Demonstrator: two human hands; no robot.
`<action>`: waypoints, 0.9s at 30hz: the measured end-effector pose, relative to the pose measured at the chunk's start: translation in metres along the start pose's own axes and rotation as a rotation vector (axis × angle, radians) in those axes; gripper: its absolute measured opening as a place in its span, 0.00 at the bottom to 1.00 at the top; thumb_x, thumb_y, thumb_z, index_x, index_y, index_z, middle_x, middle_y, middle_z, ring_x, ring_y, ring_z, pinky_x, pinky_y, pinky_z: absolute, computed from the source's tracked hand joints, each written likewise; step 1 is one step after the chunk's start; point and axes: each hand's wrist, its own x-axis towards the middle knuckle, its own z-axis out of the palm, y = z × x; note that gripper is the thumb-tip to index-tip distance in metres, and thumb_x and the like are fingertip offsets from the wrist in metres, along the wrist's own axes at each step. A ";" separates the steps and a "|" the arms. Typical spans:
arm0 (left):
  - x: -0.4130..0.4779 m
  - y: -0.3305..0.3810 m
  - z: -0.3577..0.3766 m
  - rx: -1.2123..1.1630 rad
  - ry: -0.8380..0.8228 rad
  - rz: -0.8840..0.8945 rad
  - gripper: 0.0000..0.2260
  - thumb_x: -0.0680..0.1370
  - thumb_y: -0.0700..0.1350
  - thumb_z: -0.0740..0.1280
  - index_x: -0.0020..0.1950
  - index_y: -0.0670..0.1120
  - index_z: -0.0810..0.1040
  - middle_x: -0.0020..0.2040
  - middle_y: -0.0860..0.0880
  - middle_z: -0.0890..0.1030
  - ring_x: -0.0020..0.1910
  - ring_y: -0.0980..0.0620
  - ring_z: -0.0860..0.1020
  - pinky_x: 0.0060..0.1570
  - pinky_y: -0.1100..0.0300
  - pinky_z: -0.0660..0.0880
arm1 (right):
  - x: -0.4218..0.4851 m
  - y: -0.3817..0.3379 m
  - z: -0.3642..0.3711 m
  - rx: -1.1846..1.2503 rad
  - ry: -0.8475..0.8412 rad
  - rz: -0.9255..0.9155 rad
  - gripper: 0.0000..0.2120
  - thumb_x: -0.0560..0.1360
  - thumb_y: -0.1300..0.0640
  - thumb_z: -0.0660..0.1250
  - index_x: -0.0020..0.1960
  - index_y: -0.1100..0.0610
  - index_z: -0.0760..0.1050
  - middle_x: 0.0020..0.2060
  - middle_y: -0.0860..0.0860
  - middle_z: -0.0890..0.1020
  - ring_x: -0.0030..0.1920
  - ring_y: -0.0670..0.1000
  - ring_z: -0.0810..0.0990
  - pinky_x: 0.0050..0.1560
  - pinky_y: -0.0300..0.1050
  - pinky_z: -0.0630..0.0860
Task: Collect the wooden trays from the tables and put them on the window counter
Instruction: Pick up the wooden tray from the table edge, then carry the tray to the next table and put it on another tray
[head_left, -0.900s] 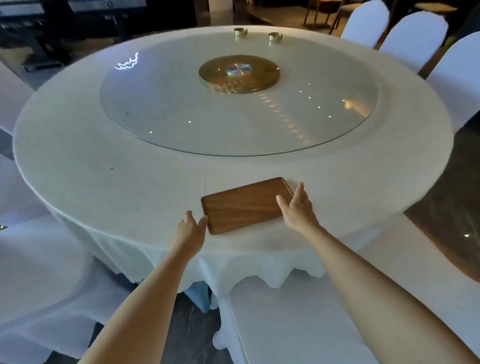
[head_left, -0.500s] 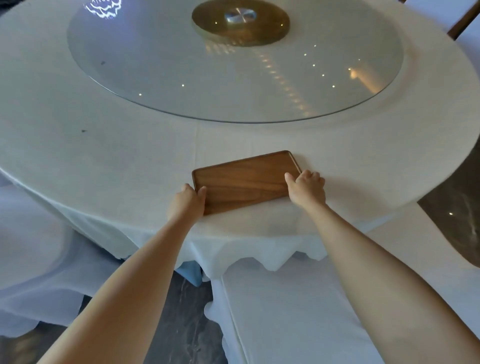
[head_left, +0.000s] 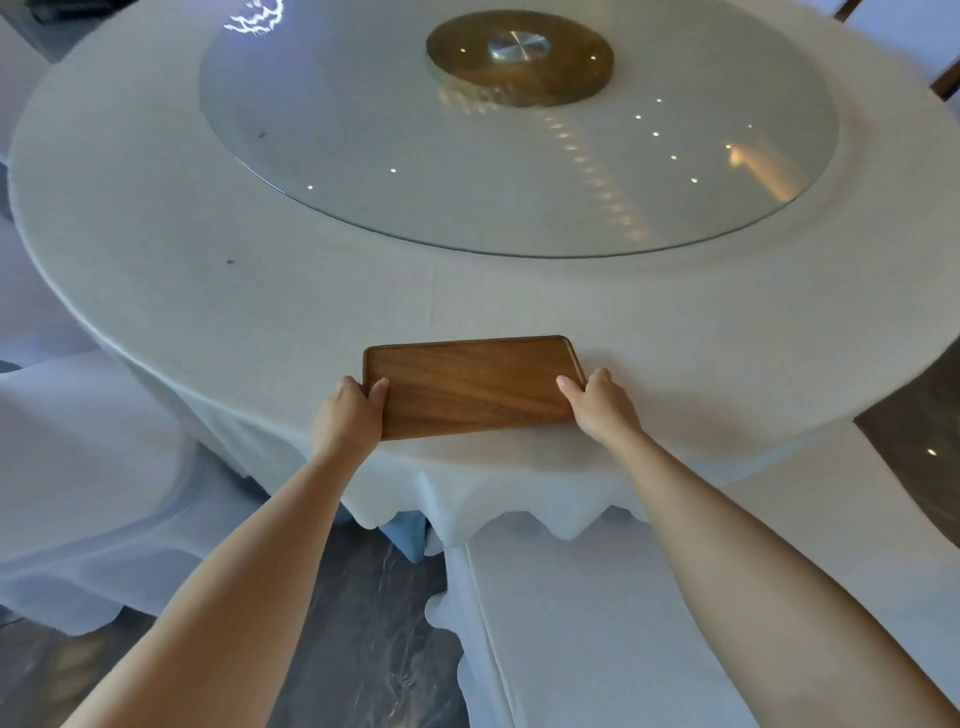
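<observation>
The left hand (head_left: 349, 415) grips the left end of the wooden tray (head_left: 470, 384), thumb lying on its top face and the other fingers tucked under the near left corner. The right hand (head_left: 602, 408) holds the right end the same way, thumb on top near the near right corner, fingers curled around the rim. Both bare forearms reach in from the near side.

The tray is a shallow brown rectangle with rounded corners and a low raised rim. It sits at the near edge of the surface (head_left: 208, 270), long side roughly along that edge; whether it rests flat or is raised off the cloth cannot be told.

The surface is a large round one under a white tablecloth (head_left: 519, 499) whose hem hangs in scallops over the near edge. A round glass turntable (head_left: 415, 171) covers its middle, and a gold disc (head_left: 519, 57) with a silver hub sits at the turntable's centre, toward the far edge.

White-covered chairs (head_left: 597, 623) stand just beside the near edge on both sides, over a dark marbled floor (head_left: 363, 623)
</observation>
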 end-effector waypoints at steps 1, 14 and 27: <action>-0.002 -0.005 -0.012 0.000 0.022 -0.006 0.22 0.80 0.54 0.53 0.56 0.34 0.70 0.53 0.34 0.78 0.42 0.42 0.72 0.40 0.52 0.67 | -0.006 -0.009 0.002 0.007 -0.006 -0.023 0.26 0.79 0.45 0.55 0.63 0.67 0.65 0.62 0.64 0.75 0.62 0.64 0.74 0.57 0.52 0.71; -0.060 -0.125 -0.228 0.006 0.399 -0.188 0.22 0.80 0.54 0.54 0.55 0.34 0.71 0.56 0.33 0.78 0.57 0.34 0.75 0.51 0.48 0.71 | -0.132 -0.204 0.046 0.092 -0.029 -0.512 0.23 0.78 0.46 0.59 0.61 0.65 0.69 0.57 0.63 0.79 0.59 0.63 0.76 0.54 0.51 0.72; -0.141 -0.361 -0.414 -0.086 0.636 -0.333 0.22 0.79 0.56 0.55 0.54 0.37 0.72 0.55 0.34 0.79 0.55 0.36 0.76 0.52 0.48 0.71 | -0.340 -0.382 0.180 0.094 -0.108 -0.840 0.22 0.78 0.46 0.59 0.59 0.65 0.70 0.53 0.62 0.80 0.56 0.63 0.77 0.52 0.51 0.73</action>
